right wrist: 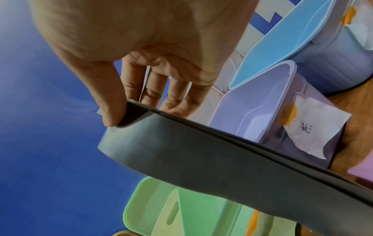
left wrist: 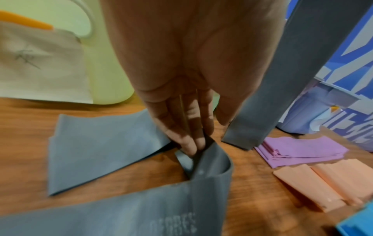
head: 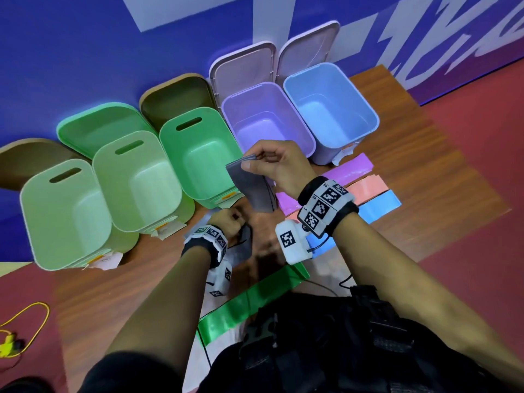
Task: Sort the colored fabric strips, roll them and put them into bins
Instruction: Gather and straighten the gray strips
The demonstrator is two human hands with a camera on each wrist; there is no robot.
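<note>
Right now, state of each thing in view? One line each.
Grey strip: one end lifted, the other on the table.
Right hand: pinches the strip's upper end.
Left hand: fingers pinch the strip low down.
Five bins: lids open, nothing visible inside.
Purple strips: folded flat, on the table.
Green strip: flat, unrolled.

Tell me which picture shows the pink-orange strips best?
The left wrist view: the peach strips lie folded side by side on the table, close and unblocked. The head view shows only a peach band between purple and blue strips, partly hidden behind the right wrist. The right wrist view does not show them.
</note>
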